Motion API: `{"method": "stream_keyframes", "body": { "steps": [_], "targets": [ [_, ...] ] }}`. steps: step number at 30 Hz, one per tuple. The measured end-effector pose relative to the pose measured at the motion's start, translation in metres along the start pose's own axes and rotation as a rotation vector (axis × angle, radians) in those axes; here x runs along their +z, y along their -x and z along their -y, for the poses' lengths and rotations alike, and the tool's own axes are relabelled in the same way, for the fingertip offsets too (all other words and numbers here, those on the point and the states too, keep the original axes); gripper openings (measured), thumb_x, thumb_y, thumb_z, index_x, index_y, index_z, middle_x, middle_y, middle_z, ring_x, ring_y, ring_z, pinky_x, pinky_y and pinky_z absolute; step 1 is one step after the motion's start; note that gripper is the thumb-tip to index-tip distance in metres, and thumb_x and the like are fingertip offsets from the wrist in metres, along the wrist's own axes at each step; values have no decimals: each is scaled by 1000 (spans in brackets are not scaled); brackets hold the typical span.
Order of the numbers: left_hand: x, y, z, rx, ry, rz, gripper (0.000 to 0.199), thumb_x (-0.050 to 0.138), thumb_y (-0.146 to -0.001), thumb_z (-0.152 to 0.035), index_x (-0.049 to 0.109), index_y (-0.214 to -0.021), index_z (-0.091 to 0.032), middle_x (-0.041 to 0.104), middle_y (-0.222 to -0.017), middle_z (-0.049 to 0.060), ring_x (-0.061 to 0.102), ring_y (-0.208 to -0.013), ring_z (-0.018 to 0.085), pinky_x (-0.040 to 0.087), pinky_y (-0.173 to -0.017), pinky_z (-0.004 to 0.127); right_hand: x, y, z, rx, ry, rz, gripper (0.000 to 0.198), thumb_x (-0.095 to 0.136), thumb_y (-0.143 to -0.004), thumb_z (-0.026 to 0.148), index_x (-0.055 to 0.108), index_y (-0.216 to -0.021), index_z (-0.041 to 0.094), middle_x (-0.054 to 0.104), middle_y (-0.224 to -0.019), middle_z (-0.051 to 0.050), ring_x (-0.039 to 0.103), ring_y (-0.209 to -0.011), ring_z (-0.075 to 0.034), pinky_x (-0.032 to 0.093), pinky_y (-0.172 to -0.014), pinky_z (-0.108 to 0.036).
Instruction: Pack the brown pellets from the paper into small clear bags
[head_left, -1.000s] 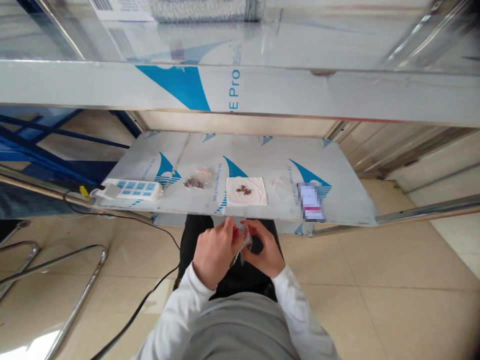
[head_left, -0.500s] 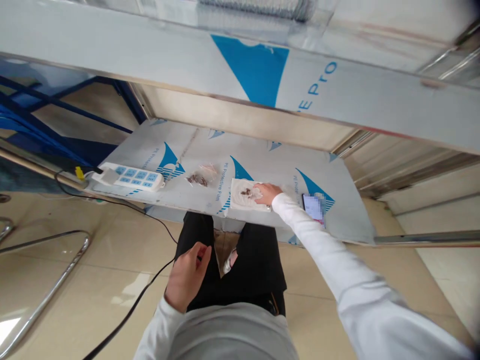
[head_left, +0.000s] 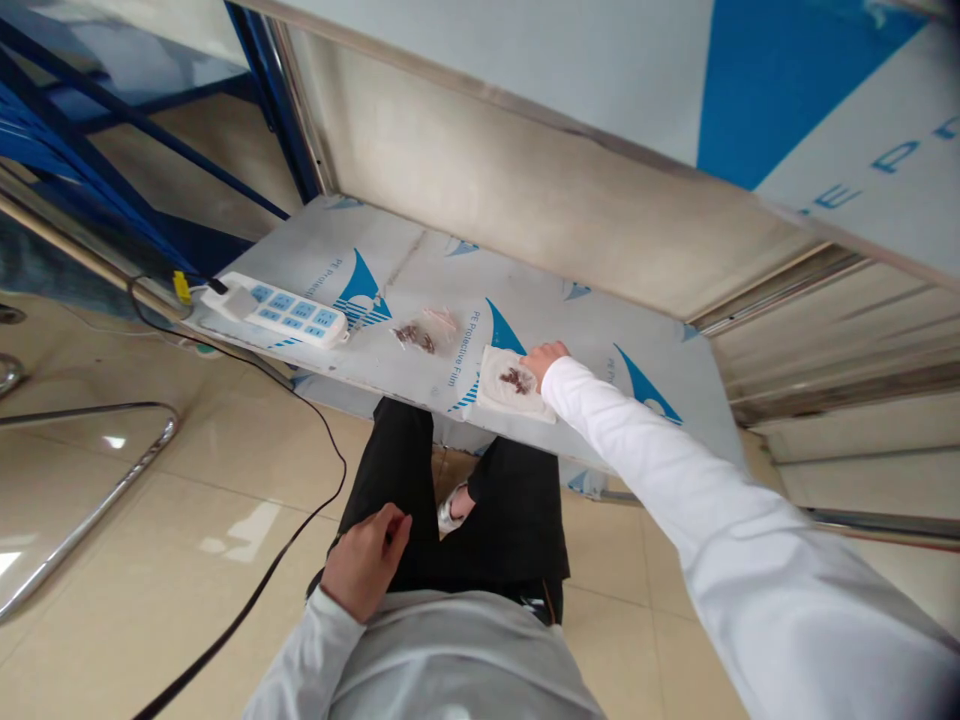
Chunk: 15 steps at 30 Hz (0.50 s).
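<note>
Right hand (head_left: 543,358) reaches over the white cloth (head_left: 511,389) on the film-covered shelf (head_left: 420,270), fingertips at the brown pieces (head_left: 515,379); whether its grip is closed cannot be told. Left hand (head_left: 365,560) rests on the lap, fingers loosely curled, grasping nothing. A power strip (head_left: 279,309) lies well apart.

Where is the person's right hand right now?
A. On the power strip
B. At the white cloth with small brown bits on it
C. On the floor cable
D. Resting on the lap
B: the right hand reaches out to the edge of the white cloth on the shelf, beside the brown bits; the left hand stays low by the lap, and the power strip lies untouched further left.
</note>
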<state>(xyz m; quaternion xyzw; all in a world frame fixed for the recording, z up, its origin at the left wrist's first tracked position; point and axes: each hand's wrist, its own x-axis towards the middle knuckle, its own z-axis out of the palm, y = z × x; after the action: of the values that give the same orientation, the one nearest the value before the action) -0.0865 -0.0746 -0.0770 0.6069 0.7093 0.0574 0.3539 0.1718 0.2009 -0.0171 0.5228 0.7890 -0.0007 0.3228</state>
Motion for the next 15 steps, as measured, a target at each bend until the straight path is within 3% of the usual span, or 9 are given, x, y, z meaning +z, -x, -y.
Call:
{"method": "stream_keyframes", "body": {
  "steps": [8, 11, 15],
  "targets": [
    [5, -4, 4, 39, 3, -51, 25, 40, -94, -36, 57, -81, -23, 68, -73, 0, 63, -64, 15, 37, -58, 24, -2, 8, -2, -18, -36, -85, 30, 69, -71, 18, 70, -101, 21, 67, -111, -14, 56, -113, -31, 36, -94, -43],
    [-5, -23, -11, 123, 97, -214, 28, 40, -94, -41, 58, -83, -21, 67, -73, 1, 62, -62, 14, 40, -59, 24, 4, 15, -22, 14, -141, -154, 46, 73, -68, 25, 65, -114, 27, 67, -115, -10, 59, -109, -28, 39, -92, -38],
    [-29, -89, -44, 233, 154, -476, 28, 41, -94, -38, 61, -92, -20, 68, -82, 3, 61, -66, 13, 45, -65, 23, 33, 37, -69, 172, -335, -268, 57, 66, -77, 41, 52, -130, 25, 67, -116, -9, 65, -96, -22, 47, -82, -31]
  ]
}}
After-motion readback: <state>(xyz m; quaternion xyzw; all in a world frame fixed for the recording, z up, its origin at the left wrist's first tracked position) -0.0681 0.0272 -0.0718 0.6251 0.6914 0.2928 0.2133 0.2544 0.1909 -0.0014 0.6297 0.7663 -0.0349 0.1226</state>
